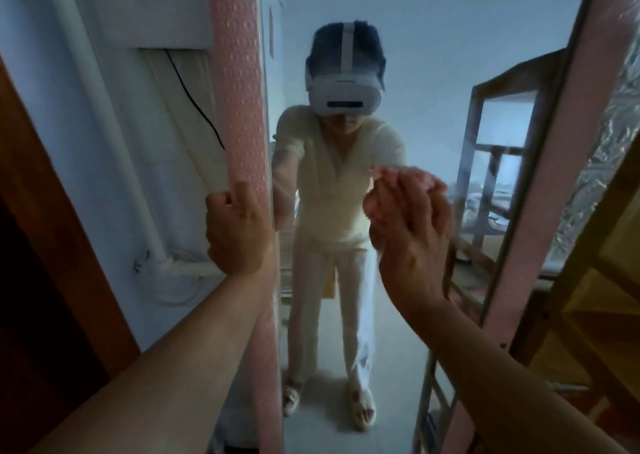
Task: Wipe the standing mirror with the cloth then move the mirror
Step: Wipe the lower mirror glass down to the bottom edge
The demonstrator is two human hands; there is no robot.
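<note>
The pink-framed standing mirror (239, 107) stands upright; a crumpled pink cloth (388, 190) presses its glass.

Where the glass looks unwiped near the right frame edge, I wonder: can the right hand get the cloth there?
Probably yes. The right hand holds the pink cloth against the mirror glass, and the glass between it and the right frame edge looks unobstructed. The left hand grips the left frame edge.

The standing mirror (450, 73) stands upright, its foot out of view; a wooden shelf (595, 315) stands just right of it.
</note>
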